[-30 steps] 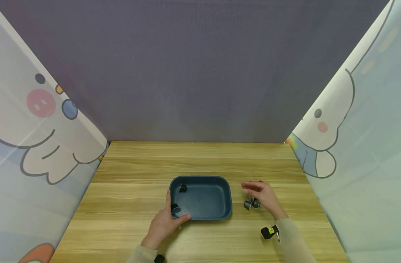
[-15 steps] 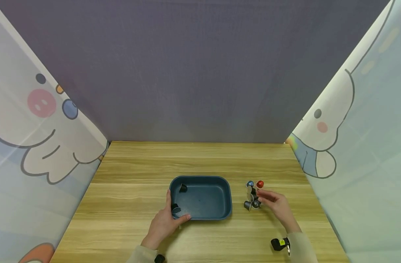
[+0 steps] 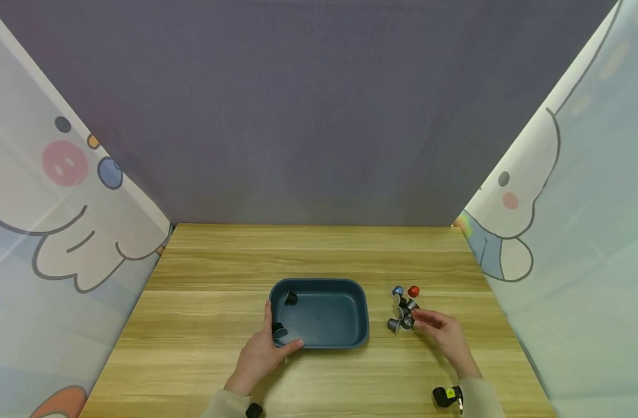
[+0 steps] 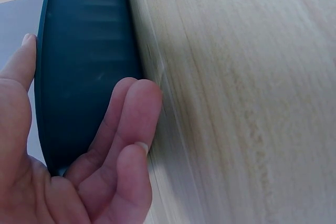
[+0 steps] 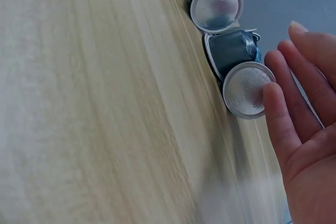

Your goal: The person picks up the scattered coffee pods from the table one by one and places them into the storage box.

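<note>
Left hand (image 3: 258, 354) grasped the near left corner of a blue tray (image 3: 324, 325) on the desk (image 3: 214, 273); two dark capsules (image 3: 291, 298) lay inside, toward its left end. Right hand (image 3: 445, 337), loose with fingers parted, reached among clustered capsules (image 3: 406, 323) right of the tray, near a red capsule (image 3: 413, 291).

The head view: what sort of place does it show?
Probably a small staged recording booth: a plain grey backdrop, cartoon-printed side panels and a wood-grain tabletop.
</note>
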`<state>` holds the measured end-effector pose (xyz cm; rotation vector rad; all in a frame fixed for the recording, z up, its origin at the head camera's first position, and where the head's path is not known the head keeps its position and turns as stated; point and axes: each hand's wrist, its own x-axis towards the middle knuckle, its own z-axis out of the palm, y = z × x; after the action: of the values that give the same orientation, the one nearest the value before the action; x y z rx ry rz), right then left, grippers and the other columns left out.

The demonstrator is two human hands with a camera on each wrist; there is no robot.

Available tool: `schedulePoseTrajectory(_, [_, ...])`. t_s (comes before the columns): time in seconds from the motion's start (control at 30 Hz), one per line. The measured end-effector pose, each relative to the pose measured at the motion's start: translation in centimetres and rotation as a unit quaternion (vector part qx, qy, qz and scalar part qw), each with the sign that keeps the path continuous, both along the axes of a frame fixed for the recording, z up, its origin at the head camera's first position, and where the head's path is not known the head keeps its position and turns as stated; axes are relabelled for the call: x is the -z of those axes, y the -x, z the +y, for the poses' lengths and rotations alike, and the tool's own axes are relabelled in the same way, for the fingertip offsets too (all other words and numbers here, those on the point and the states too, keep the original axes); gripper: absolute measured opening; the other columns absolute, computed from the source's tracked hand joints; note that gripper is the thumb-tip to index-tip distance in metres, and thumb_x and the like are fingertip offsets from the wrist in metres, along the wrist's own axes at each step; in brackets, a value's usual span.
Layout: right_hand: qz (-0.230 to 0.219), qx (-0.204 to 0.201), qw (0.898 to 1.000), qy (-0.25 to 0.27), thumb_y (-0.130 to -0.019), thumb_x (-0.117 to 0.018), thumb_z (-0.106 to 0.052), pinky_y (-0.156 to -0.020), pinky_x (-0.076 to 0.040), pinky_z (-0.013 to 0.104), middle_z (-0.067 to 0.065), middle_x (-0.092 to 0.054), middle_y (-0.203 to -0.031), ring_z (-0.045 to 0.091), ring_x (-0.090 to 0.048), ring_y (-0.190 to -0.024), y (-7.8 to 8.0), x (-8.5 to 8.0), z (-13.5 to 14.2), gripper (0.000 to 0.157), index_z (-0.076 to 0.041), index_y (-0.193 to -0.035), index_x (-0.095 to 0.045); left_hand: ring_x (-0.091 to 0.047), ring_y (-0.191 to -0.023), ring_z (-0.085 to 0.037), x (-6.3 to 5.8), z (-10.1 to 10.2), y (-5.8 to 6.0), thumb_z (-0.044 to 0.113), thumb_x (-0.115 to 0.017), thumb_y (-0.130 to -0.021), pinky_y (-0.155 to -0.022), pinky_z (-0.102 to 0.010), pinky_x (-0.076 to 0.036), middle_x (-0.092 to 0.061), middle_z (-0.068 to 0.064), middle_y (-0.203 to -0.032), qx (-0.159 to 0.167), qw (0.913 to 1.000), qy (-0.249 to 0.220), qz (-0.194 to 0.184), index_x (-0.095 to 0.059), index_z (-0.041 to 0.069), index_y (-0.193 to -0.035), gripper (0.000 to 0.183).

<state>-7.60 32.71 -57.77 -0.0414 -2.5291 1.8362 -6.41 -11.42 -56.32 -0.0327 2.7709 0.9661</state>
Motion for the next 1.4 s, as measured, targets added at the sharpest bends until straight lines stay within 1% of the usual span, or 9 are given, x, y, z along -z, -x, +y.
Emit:
schedulePoseTrajectory(0.2, [0.033,0.016,0.999,0.006,-0.088,-0.073,0.001,-0.08,-0.052,0.02,0.029,-0.065,-0.116,0.008,-0.069,-0.095,-0.2,0.2,0.5,0.032,0.012,-0.118,-0.066,-0.046,-0.05,-0.019,-0.1,0.0,0.0,0.068,-0.074,-0.076,-0.048,-0.036,-0.034,-0.049,-0.004,-0.059,0.001,1.0,-0.006,-0.003,0.007,0.013,-0.161,0.129])
schedulePoseTrajectory(0.4, [0.011,0.034,0.999,-0.027,-0.087,-0.076,-0.003,-0.079,-0.051,0.019,0.023,-0.066,-0.121,0.003,-0.067,-0.096,-0.4,0.3,1.0,0.036,0.008,-0.12,-0.067,-0.048,-0.051,-0.019,-0.2,0.0,0.0,0.068,-0.074,-0.076,-0.048,-0.036,-0.035,-0.05,-0.005,-0.06,0.0,1.0,-0.005,-0.001,0.005,0.012,-0.161,0.129])
schedulePoseTrajectory(0.53, [0.01,0.028,0.998,-0.058,-0.083,-0.079,-0.001,-0.077,-0.051,0.018,0.023,-0.066,-0.121,0.003,-0.067,-0.094,-0.2,0.7,1.0,0.038,0.006,-0.119,-0.068,-0.047,-0.051,-0.018,-0.2,-0.1,0.0,0.068,-0.074,-0.076,-0.048,-0.036,-0.035,-0.05,-0.004,-0.059,-0.001,1.0,-0.006,0.0,0.005,0.012,-0.161,0.129])
schedulePoseTrajectory(0.67, [0.01,0.023,0.996,-0.083,-0.083,-0.079,0.001,-0.077,-0.051,0.017,0.025,-0.065,-0.122,0.009,-0.067,-0.097,0.1,1.1,0.8,0.038,0.005,-0.119,-0.069,-0.046,-0.05,-0.018,-0.1,-0.1,0.0,0.068,-0.074,-0.076,-0.047,-0.035,-0.034,-0.048,-0.004,-0.058,-0.002,1.0,-0.006,0.001,0.005,0.012,-0.161,0.128])
schedulePoseTrajectory(0.83, [0.004,0.022,0.993,-0.118,-0.083,-0.078,0.002,-0.077,-0.05,0.018,0.025,-0.064,-0.123,0.025,-0.067,-0.102,0.5,1.4,0.4,0.036,0.002,-0.119,-0.071,-0.046,-0.05,-0.018,0.1,0.0,0.1,0.068,-0.074,-0.076,-0.048,-0.035,-0.034,-0.049,-0.004,-0.059,0.0,1.0,-0.005,0.002,0.005,0.012,-0.161,0.129])
schedulePoseTrajectory(0.93, [-0.001,0.025,0.989,-0.143,-0.084,-0.078,-0.001,-0.077,-0.05,0.019,0.024,-0.065,-0.122,0.028,-0.067,-0.102,0.6,1.4,0.3,0.035,0.0,-0.118,-0.072,-0.047,-0.051,-0.018,0.3,0.0,0.1,0.068,-0.074,-0.076,-0.048,-0.035,-0.035,-0.049,-0.003,-0.059,-0.002,1.0,-0.002,0.003,0.005,0.013,-0.161,0.128])
schedulePoseTrajectory(1.1, [-0.014,0.03,0.988,-0.151,-0.085,-0.078,0.0,-0.076,-0.051,0.02,0.023,-0.066,-0.12,0.022,-0.069,-0.097,0.8,1.7,0.3,0.035,0.001,-0.119,-0.072,-0.047,-0.05,-0.018,0.3,0.0,0.1,0.068,-0.074,-0.076,-0.048,-0.035,-0.035,-0.049,-0.003,-0.058,-0.003,1.0,-0.002,0.004,0.005,0.013,-0.161,0.129])
schedulePoseTrajectory(1.23, [-0.008,0.035,0.988,-0.148,-0.083,-0.078,0.001,-0.076,-0.051,0.019,0.022,-0.068,-0.116,0.013,-0.068,-0.093,0.8,1.8,0.3,0.034,0.002,-0.117,-0.071,-0.047,-0.05,-0.018,0.1,0.0,0.1,0.068,-0.074,-0.076,-0.048,-0.036,-0.035,-0.049,-0.004,-0.058,-0.001,1.0,-0.004,-0.001,0.006,0.013,-0.161,0.129])
schedulePoseTrajectory(1.4, [0.0,0.042,0.988,-0.147,-0.084,-0.08,-0.003,-0.077,-0.05,0.018,0.021,-0.068,-0.115,0.004,-0.065,-0.093,0.7,1.8,0.5,0.033,0.002,-0.115,-0.071,-0.047,-0.049,-0.018,0.1,0.1,0.0,0.07,-0.073,-0.075,-0.047,-0.036,-0.034,-0.048,-0.004,-0.058,-0.002,1.0,-0.003,-0.006,0.006,0.013,-0.161,0.129])
